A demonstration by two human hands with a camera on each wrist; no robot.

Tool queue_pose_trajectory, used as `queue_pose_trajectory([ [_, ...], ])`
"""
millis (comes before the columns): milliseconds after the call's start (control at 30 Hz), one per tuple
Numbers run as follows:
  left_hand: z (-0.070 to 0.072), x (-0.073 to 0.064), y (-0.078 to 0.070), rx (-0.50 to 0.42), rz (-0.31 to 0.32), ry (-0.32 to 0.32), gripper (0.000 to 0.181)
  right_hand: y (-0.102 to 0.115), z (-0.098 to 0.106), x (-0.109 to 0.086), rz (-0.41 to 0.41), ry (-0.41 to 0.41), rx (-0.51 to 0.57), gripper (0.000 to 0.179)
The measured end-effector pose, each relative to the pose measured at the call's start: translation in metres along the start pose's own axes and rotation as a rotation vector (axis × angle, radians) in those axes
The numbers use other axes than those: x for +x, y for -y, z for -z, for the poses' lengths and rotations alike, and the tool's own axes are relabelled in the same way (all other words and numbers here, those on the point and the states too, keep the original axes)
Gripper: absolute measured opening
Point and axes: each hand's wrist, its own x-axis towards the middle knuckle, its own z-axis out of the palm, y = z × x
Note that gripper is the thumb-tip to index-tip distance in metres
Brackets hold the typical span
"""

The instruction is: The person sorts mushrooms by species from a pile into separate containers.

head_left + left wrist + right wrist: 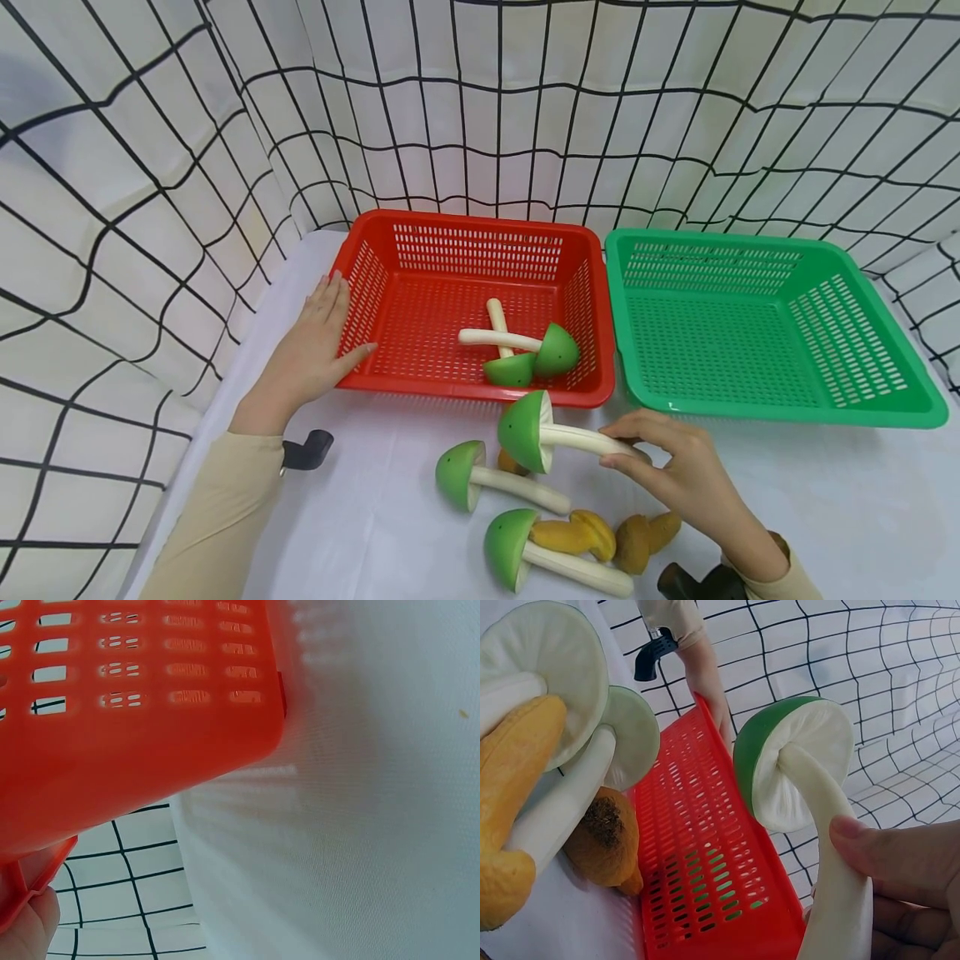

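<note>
My right hand (678,462) pinches the white stem of a green-capped mushroom (527,432) between thumb and fingers, in front of the red basket (435,388). The same mushroom's pale underside (799,776) faces the right wrist camera. With its fingers straight, my left hand (311,342) rests on the basket's left rim, thumb over the front corner. Inside that basket lie two more green-capped mushrooms, one (557,350) with its stem crossing the other (510,371). Another green-capped mushroom (459,477) lies on the table below the held one, and one more (510,546) lies nearer me.
A green basket (787,414) stands right of the red one. Near the lower mushroom lie a yellow mushroom (573,535) and a brown one (632,542). Another brown piece (512,463) is partly hidden behind the held mushroom. Black wire grid (498,100) stands at the back.
</note>
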Motion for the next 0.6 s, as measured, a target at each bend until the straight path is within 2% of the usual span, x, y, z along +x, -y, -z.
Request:
queue_pose_trajectory([
  [267, -0.0003, -0.0004, 0.0002, 0.009, -0.003, -0.006, 0.085, 0.0001, -0.0001, 0.0013, 0.028, -0.007, 0.019, 0.037],
  [600, 0.0000, -0.0007, 0.0008, 0.004, 0.006, 0.006, 0.086, 0.0046, 0.0037, 0.0034, -0.022, 0.038, 0.051, 0.034],
])
